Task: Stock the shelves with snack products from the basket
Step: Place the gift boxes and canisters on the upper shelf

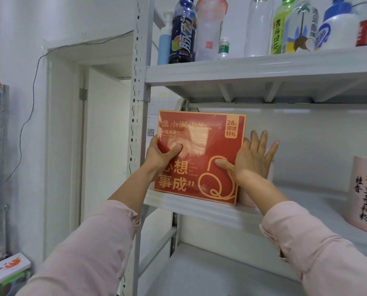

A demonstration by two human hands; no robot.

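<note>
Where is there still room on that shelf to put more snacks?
Bare room lies on the middle shelf between the red box held by both hands and the pink tub at the right. The top shelf is crowded with bottles.

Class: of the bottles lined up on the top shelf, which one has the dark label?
The dark blue bottle near the row's left end, with big slanted white lettering. Its neighbours are pale: clear, white, light blue or green-labelled.

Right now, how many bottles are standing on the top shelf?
8 visible on the top shelf: four at left, pale blue pump, dark blue drink, frosted red-capped, small white; four at right, from clear to red-labelled. More may be hidden.
</note>
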